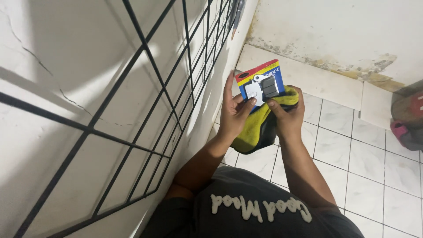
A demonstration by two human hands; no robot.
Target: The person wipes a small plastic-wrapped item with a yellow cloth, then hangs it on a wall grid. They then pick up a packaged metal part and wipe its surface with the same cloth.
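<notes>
1. Looking straight down from the head camera: both bare hands are raised in front of the chest, meeting over a small carded package.
2. Left hand is closed on the package's left edge, thumb laid across the front near the lower corner, fingers reaching up behind the card.
3. Right hand is closed on a yellow cloth, thumb pressing onto the lower right of the package front; the fingers wrap around the far side of the cloth.
4. The package is a flat card, blue with a red and yellow band across the top, tilted slightly with its top leaning away and to the right. Under a clear blister sit a pale metal plate and a dark grey block (side by side, touching or nearly so; cannot tell which).
5. The yellow cloth is bunched under and behind the package, touching it, draped across both palms, with a dark underside showing at the lower fold.
6. A black wire grid hangs against the white wall on the left, just beside the left forearm.
7. White floor tiles with dark grout lie below the hands. The wall base beyond is stained yellow-brown and flaking.
8. At the right edge, a grey and pink object sits on the floor, well apart from the hands (partly cut off, kind unclear).
9. The person wears a dark shirt with white lettering.
</notes>
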